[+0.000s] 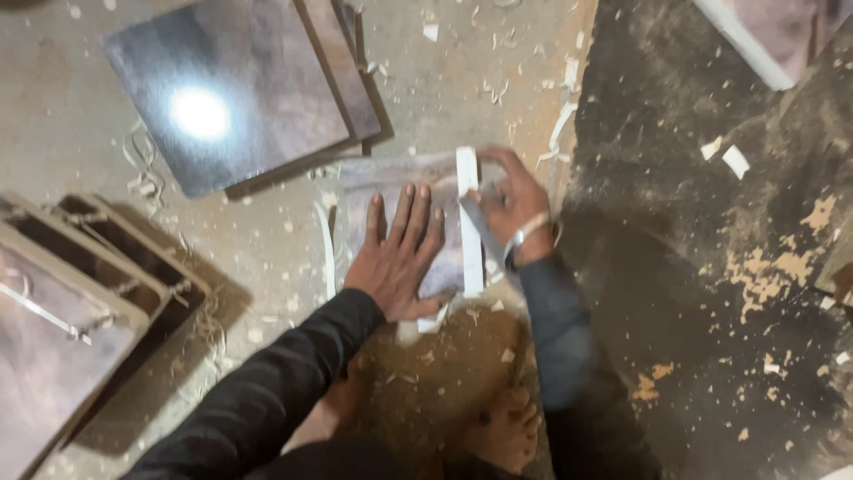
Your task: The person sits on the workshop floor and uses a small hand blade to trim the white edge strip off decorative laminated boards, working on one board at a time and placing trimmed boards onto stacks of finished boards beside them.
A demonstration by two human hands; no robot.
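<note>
A small grey laminated panel (391,178) lies flat on the dusty floor in front of me. My left hand (400,253) presses flat on it, fingers spread. A white edge strip (468,222) runs along the panel's right edge. My right hand (514,209) holds a flat metal blade (484,233) against that strip, a bangle on the wrist. My bare foot (506,427) rests on the floor just below.
Glossy grey panels (235,89) lie stacked at the upper left. Framed boards (80,302) lean at the left edge. A dark mat (702,267) covers the floor to the right. Wood shavings and white strip scraps are scattered about.
</note>
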